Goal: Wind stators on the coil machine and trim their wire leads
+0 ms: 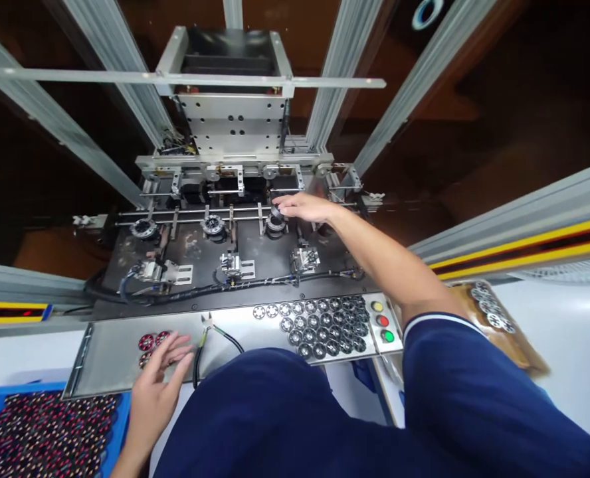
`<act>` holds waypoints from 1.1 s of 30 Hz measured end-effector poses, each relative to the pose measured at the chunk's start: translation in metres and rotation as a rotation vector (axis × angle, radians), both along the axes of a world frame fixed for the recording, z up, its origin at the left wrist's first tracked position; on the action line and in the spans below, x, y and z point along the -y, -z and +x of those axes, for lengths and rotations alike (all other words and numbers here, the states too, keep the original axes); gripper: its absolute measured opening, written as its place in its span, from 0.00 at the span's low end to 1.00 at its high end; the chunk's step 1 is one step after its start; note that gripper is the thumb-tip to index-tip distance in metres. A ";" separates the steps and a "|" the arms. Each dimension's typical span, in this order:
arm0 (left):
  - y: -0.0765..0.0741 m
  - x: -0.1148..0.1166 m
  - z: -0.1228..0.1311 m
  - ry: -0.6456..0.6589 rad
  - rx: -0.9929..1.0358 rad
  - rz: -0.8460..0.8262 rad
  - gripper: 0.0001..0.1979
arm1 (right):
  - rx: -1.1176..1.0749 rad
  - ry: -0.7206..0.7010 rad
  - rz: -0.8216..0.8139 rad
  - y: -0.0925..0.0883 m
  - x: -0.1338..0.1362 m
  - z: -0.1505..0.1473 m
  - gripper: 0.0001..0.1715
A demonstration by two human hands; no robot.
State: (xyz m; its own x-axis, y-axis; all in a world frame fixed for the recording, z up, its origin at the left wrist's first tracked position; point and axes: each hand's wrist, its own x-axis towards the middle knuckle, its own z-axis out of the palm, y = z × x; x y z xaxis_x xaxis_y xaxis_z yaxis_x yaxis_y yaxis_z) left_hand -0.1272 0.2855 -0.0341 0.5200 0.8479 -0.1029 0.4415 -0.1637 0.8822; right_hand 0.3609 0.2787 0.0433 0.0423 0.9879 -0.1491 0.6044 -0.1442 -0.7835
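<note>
My right hand reaches into the machine and grips a small dark round part between thumb and fingers. The part is tilted, right over the third round fixture; whether they touch I cannot tell. To the left, another fixture and a further one each carry a disc. My left hand hovers at the left of the metal tray, fingers spread and nothing visibly held. Beside and partly under its fingers lie several red-and-black discs.
Diagonal cutters lie mid-tray. Several black-and-silver discs fill its right part, beside a button panel. A blue bin of red-and-black parts stands lower left. More discs lie on brown cardboard. Aluminium posts frame the machine.
</note>
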 end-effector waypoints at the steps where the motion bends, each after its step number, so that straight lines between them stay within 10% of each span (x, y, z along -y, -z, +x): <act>1: 0.004 0.002 0.000 0.012 -0.019 -0.006 0.29 | 0.046 0.011 -0.015 0.006 -0.002 0.005 0.12; 9: 0.011 0.003 0.007 0.146 -0.177 0.097 0.26 | 0.326 -0.071 -0.080 0.029 -0.012 -0.002 0.12; 33: 0.013 0.003 0.012 0.226 -0.195 0.099 0.20 | 0.615 -0.353 -0.152 0.022 -0.035 0.009 0.11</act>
State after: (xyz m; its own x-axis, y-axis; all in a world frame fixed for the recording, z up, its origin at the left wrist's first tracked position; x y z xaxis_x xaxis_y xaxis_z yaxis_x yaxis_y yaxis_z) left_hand -0.1155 0.2823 -0.0474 0.6751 0.7239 -0.1420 0.5433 -0.3577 0.7596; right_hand 0.3703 0.3134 0.0208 -0.1549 0.9284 -0.3378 0.9600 0.0608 -0.2732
